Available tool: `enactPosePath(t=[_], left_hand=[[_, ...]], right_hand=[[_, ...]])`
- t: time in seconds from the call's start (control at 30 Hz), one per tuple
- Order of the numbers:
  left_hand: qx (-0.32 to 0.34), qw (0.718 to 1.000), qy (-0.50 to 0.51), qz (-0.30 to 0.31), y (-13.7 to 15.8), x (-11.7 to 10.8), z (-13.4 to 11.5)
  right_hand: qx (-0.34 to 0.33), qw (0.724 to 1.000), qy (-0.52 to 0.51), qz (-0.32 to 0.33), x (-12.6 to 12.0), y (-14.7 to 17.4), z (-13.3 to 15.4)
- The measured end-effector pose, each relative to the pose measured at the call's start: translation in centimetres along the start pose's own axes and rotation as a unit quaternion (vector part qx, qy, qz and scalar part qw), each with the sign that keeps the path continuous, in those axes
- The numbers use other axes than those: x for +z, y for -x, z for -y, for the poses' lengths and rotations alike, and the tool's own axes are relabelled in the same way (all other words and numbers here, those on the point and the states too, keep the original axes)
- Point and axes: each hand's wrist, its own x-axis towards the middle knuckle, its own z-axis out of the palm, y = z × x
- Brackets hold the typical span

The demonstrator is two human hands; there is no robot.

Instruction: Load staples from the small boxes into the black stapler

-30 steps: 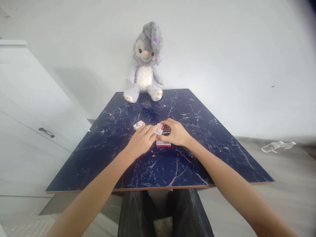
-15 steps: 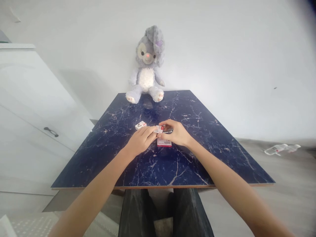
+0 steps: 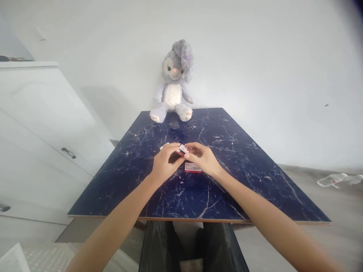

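Between my two hands is a small red-and-white box [image 3: 184, 148], gripped at its two ends above the table. My left hand [image 3: 165, 161] has its thumb and fingers curled around the left end. On the right end, the thumb and fingertips of my right hand [image 3: 204, 159] pinch the box. Just below it lies a flat white box with a red edge [image 3: 193, 168], resting on the blue marbled table [image 3: 181, 196]. Another small white box [image 3: 163, 146] shows only its top behind the fingers of my left hand.
A grey plush rabbit [image 3: 172, 94] sits at the table's back edge against the wall. To the left stands a white cabinet [image 3: 42, 132] with dark handles. Clear plastic bottles [image 3: 334, 180] lie on the floor at the right.
My hands have tilted the held box, and my left hand's thumb now shows apart from its fingers. The dark, shiny item near my right fingers is now hidden. The whole view has shifted slightly.
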Motion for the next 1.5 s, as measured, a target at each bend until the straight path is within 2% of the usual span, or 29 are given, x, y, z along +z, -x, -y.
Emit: enactPosePath(t=[0.13, 0.3, 0.4, 0.6, 0.9, 1.07, 1.33, 1.5], left_hand=[[0.007, 1.000, -0.013, -0.005, -0.1, -0.1, -0.3], [-0.062, 0.998, 0.009, -0.003, 0.0, 0.1, -0.5], [-0.081, 0.996, 0.032, -0.003, 0.1, 0.0, -0.2], [-0.031, 0.999, 0.026, -0.002, -0.5, -0.5, 0.1], [0.007, 0.993, -0.028, 0.114, -0.8, -0.9, 1.0], [0.020, 0.994, -0.036, 0.097, -0.8, -1.2, 1.2], [0.029, 0.997, -0.004, 0.073, -0.8, -1.4, 0.9], [0.062, 0.993, -0.022, 0.095, -1.1, -1.9, 1.3]], right_hand=[[-0.017, 0.999, 0.020, -0.019, -0.1, 0.0, -0.4], [-0.132, 0.978, 0.134, -0.089, -0.3, 0.0, -0.8], [-0.178, 0.966, 0.174, -0.074, -0.5, 0.1, -0.5], [-0.227, 0.950, 0.210, -0.039, -0.8, -0.1, -0.5], [-0.237, 0.933, 0.264, -0.055, -1.5, -0.3, -1.4], [-0.235, 0.935, 0.263, -0.033, -1.4, -0.4, -1.5], [-0.235, 0.937, 0.257, -0.039, -1.5, -0.6, -1.5], [-0.233, 0.936, 0.261, -0.043, -1.8, -0.8, -1.8]])
